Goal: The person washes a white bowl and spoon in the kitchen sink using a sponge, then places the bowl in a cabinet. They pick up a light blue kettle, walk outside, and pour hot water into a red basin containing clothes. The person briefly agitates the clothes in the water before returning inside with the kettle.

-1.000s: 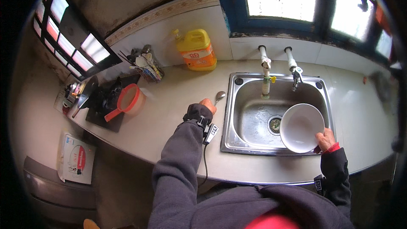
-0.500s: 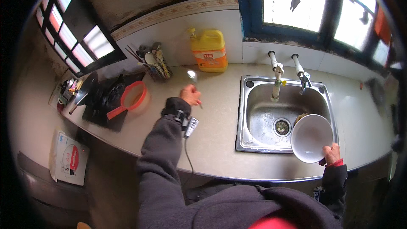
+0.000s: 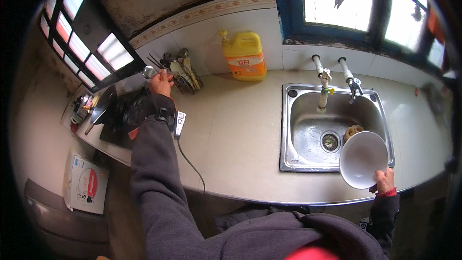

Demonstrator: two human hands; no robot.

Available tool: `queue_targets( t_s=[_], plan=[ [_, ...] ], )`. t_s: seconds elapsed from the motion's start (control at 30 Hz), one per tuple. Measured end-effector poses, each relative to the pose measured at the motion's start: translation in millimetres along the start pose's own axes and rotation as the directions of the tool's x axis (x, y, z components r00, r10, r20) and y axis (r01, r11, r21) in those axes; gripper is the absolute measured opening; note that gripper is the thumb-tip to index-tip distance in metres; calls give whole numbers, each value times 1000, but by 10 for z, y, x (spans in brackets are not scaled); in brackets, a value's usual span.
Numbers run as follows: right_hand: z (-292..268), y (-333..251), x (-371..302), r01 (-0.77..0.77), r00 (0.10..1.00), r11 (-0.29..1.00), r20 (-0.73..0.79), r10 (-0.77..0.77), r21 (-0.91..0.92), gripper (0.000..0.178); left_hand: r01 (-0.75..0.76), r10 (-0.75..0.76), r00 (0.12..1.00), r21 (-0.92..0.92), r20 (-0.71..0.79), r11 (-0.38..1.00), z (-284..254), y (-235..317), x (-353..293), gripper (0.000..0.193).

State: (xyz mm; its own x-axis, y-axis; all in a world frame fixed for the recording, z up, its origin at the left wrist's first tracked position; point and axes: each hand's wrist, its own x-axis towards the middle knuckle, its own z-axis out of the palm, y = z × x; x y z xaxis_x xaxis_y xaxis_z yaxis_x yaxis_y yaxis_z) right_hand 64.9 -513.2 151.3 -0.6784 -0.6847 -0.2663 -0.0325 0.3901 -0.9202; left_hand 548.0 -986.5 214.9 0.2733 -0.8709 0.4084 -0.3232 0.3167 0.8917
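Note:
My left hand (image 3: 161,83) is closed on a metal spoon (image 3: 149,71), its shiny bowl pointing left. The hand hovers just beside a wire utensil holder (image 3: 194,83) full of spoons and chopsticks, near the wall. On the right, my right hand (image 3: 384,180) grips the rim of a large white bowl (image 3: 363,159), tilted so its inside shows. The bowl hangs over the near right corner of the steel sink (image 3: 287,130). A light brown scrubbing pad (image 3: 353,131) lies in the sink behind the bowl, partly covered by it.
A yellow jug with a pump (image 3: 244,58) stands against the wall. Two taps (image 3: 354,86) rise behind the sink. Beyond my left arm is a black stove (image 3: 126,110), with a wok (image 3: 103,103) to its left. My sleeve hides most of a red plastic dipper (image 3: 134,134).
My left hand has carried the spoon leftward and away from me, from the open counter to the utensil holder. The bowl stays over the sink edge, and more of the scrubbing pad shows.

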Motion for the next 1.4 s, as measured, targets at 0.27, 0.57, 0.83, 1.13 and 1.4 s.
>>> queue_targets(
  t_s=[0.27,0.57,0.83,1.13,1.4],
  plan=[
    [420,-23,-269,-11,988,1000,-151,14,20,17,-214,158,975,478,154,852,194,-561,902,29],
    [776,-10,-494,17,975,1000,-220,-14,12,17,-64,-158,932,580,325,812,507,-1106,1445,35],
    [1059,-308,-574,6,974,999,-224,-18,-51,19,214,-417,833,482,364,849,488,-929,1459,28],
    [815,-243,-571,11,980,993,-198,-33,-115,24,39,-94,699,92,709,995,247,-710,1141,29],
    [280,-72,-785,-182,949,952,-211,235,245,24,-72,-172,699,308,694,949,272,488,-328,16]
  ],
)
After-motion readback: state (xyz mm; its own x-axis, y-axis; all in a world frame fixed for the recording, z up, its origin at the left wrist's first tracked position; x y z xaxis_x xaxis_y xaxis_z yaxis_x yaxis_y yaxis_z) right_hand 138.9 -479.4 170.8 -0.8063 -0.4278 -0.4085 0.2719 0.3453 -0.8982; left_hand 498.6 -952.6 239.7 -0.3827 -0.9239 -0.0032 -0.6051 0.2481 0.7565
